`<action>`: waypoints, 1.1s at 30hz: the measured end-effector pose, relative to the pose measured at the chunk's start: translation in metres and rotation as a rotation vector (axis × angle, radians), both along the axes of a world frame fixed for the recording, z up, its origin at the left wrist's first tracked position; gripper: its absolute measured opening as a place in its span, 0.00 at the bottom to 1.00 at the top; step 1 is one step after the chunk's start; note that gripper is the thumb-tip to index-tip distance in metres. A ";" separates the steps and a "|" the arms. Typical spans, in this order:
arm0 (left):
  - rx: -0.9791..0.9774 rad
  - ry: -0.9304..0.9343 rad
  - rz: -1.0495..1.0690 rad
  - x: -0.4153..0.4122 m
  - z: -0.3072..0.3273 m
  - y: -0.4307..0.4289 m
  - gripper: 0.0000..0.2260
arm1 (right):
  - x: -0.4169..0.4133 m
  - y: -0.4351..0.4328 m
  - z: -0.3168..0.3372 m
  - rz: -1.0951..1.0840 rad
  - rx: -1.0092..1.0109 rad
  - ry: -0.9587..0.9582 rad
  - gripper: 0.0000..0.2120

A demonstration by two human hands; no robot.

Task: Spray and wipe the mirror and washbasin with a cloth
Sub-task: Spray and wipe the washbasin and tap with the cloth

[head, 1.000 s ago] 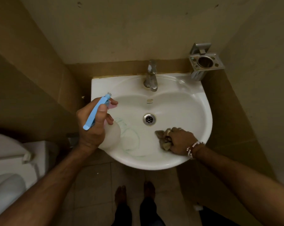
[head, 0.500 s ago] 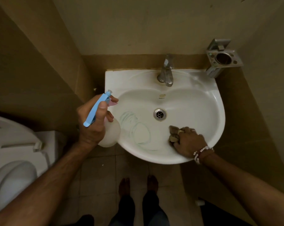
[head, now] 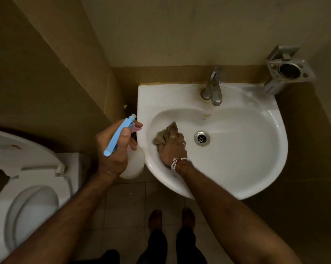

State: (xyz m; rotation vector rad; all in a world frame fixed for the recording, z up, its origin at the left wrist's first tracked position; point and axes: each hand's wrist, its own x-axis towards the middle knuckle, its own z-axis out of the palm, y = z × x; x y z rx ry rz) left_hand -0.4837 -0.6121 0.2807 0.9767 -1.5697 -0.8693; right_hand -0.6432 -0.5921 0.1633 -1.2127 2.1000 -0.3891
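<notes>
right hand (head: 173, 149) is bunching the soft cloth (head: 165, 133) in its grip on the slippery washbasin (head: 256, 178) (left hand (head: 111, 151) is holding the bottle (head: 134, 162)).

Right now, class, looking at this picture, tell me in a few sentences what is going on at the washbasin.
A person stands at the washbasin and is wiping it. The right hand grips a bunched brown cloth and presses it on the left inside of the bowl, beside the drain. The left hand holds a spray bottle just outside the left rim. No mirror is in view.
</notes>
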 end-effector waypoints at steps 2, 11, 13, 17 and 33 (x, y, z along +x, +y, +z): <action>-0.013 -0.008 -0.001 -0.001 0.000 0.000 0.19 | -0.010 0.007 -0.001 0.103 -0.017 0.041 0.37; -0.027 -0.016 0.009 0.001 -0.001 -0.003 0.13 | -0.115 0.097 0.010 0.387 0.135 0.230 0.38; -0.017 -0.015 0.009 0.002 -0.001 -0.003 0.13 | -0.121 0.087 -0.001 0.342 0.162 0.347 0.40; 0.008 -0.018 0.019 0.005 -0.004 -0.002 0.22 | -0.098 0.034 -0.020 0.171 0.151 0.262 0.41; 0.011 -0.005 0.026 0.012 -0.009 0.002 0.17 | -0.093 0.075 0.009 0.631 -0.129 -0.233 0.29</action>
